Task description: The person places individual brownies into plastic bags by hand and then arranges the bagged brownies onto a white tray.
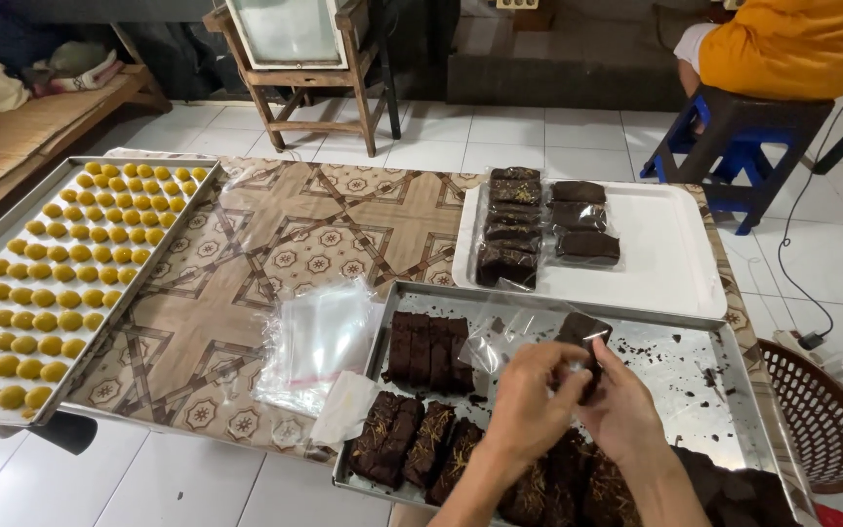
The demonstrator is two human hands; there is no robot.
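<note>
We are looking down at a low counter (pixel 246 244) covered with a brown and cream patterned cloth, standing on a white tiled floor (pixel 539 127). At nine o'clock lies a long steel tray (pixel 163 239) filled with rows of small round yellow pastries (pixel 70 283). At six o'clock sits a wide rectangular metal baking tray (pixel 704 376) carrying dark brown cake slices (pixel 429 351), with crumbs scattered over its bare half. Just beyond it, at one o'clock, a white plastic tray (pixel 665 254) holds wrapped dark cake slices (pixel 539 220) in two short rows. A stack of clear plastic bags (pixel 319 342) lies on the cloth just left of the baking tray. At four o'clock a red-brown round plastic basket (pixel 822 420) stands on the floor.

Over the baking tray, our left hand (pixel 529 395) and right hand (pixel 622 415) meet, both clenched on a single dark brown cake slice (pixel 582 332) in a thin clear plastic bag (pixel 500 337); the slice rises above our fingertips.
</note>
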